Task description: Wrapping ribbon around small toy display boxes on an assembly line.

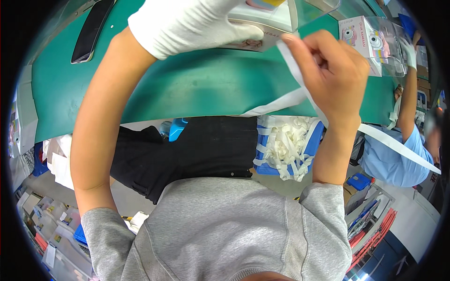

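Observation:
At the top middle lies a white printed carton [272,23] with a clear plastic part and a toy camera picture. My left hand [192,28], in a white glove, holds it against the green table [187,89], thumb along its near side; the other fingertips are out of sight. My bare right hand [335,68] is closed at the carton's near right corner, pinching a long white strip [291,63] between thumb and finger. From there the strip hangs in loose bends past my wrist. Whether its end still touches the carton I cannot tell.
A black phone [93,30] lies at the far left. Another toy camera box [363,44] with a clear cover stands at the right. Below the table edge, a blue bin [267,167] holds tangled white strips [286,140]. A co-worker in blue [393,157] reaches in at the right.

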Demonstrator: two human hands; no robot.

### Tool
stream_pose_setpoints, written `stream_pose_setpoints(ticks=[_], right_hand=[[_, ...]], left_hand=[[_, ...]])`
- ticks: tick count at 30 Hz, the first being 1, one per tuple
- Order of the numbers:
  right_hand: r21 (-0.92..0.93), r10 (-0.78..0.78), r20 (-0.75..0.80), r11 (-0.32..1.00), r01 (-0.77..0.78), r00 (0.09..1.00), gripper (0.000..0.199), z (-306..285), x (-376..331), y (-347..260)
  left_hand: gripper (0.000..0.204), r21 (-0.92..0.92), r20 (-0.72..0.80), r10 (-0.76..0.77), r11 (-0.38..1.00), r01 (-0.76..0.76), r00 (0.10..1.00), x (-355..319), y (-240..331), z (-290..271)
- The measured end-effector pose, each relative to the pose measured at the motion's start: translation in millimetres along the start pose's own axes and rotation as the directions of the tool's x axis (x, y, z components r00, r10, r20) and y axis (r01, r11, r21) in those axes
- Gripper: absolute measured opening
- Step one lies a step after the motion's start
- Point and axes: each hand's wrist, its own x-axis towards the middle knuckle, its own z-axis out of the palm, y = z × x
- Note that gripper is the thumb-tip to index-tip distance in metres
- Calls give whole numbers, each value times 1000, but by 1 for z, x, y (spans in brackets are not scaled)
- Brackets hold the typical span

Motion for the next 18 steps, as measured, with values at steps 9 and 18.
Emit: stream_pose_setpoints(ticks=[9, 18], right_hand=[[444, 310, -16, 854, -271, 951, 14, 10, -20, -3], [668, 496, -75, 669, -326, 865, 16, 29, -36, -3]], left_hand=[[90, 398, 457, -100, 911, -102, 884, 19, 47, -50], [90, 135, -15, 38, 990, -36, 999, 0, 13, 1]])
